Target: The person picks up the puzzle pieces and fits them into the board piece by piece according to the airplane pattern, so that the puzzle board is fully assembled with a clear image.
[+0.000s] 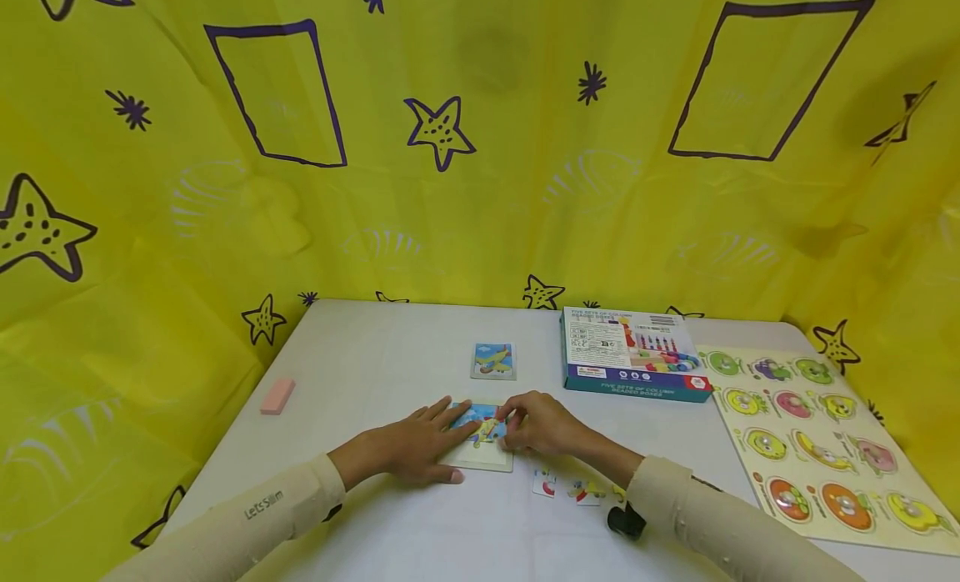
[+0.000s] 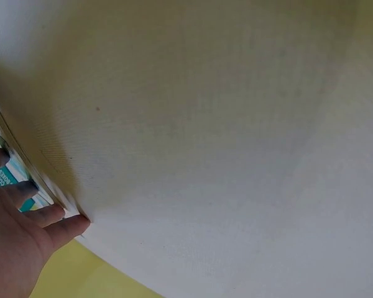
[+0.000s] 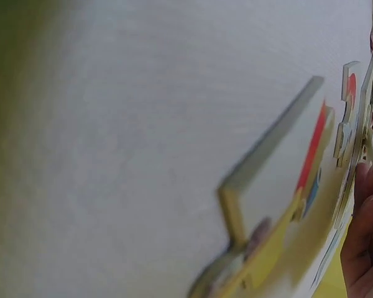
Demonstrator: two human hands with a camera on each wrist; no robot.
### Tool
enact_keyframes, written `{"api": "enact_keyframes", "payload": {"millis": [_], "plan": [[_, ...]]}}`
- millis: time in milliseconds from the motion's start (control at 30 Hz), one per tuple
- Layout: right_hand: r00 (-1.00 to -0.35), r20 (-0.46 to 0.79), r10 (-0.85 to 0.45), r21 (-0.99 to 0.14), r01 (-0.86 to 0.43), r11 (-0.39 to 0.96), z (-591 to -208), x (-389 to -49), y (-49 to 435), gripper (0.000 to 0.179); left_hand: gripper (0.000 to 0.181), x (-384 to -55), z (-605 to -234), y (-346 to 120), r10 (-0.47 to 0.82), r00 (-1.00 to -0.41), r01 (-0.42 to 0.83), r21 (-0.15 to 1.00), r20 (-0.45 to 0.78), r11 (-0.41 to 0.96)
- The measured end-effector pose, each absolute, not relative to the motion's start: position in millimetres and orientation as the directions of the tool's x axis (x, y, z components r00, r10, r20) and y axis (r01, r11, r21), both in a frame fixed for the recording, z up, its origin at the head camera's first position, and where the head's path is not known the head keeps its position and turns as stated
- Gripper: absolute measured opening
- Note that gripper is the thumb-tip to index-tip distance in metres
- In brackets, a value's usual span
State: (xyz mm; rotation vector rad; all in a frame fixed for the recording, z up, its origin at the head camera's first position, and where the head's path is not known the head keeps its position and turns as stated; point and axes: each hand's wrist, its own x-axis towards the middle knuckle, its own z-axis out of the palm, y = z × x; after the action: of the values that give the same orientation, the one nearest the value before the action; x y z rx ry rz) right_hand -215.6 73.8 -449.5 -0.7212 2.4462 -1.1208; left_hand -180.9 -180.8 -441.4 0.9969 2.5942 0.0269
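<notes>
A jigsaw puzzle in a pale tray (image 1: 480, 460) lies on the table, its picture a yellow plane on blue sky. My left hand (image 1: 420, 440) rests flat on its left side, fingers spread; the left wrist view shows that hand (image 2: 15, 242) at the tray's edge. At the right side my right hand (image 1: 546, 423) pinches a puzzle piece (image 1: 501, 429) between thumb and curled fingers, which partly hide it. Loose puzzle pieces (image 1: 543, 483) lie below the right hand; one piece (image 3: 261, 248) looms close in the right wrist view.
A small plane picture (image 1: 493, 361) lies behind the tray. Farther right are a boxed bead set (image 1: 630, 348) and a large fruit peg board (image 1: 757, 482). A pink block (image 1: 277, 396) sits near the left table edge. A yellow patterned curtain (image 1: 480, 215) hangs behind.
</notes>
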Motion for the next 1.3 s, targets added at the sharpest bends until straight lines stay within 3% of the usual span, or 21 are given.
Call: {"api": "enact_keyframes", "payload": {"millis": [633, 1300], "plan": [[-0.854, -0.116, -0.507, -0.695, -0.295, 0.656, -448.7, -213.6, 70.7, 0.02, 0.077, -180.9, -441.1, -181.3, 0.656, -0.682, 0.646, 0.154, -0.322, 0.748], [-0.858, -0.111, -0.502, -0.67, -0.309, 0.675, -449.5, -215.5, 69.2, 0.018, 0.076, -179.6, -437.8, -180.4, 0.659, -0.68, 0.647, 0.159, -0.321, 0.746]]}}
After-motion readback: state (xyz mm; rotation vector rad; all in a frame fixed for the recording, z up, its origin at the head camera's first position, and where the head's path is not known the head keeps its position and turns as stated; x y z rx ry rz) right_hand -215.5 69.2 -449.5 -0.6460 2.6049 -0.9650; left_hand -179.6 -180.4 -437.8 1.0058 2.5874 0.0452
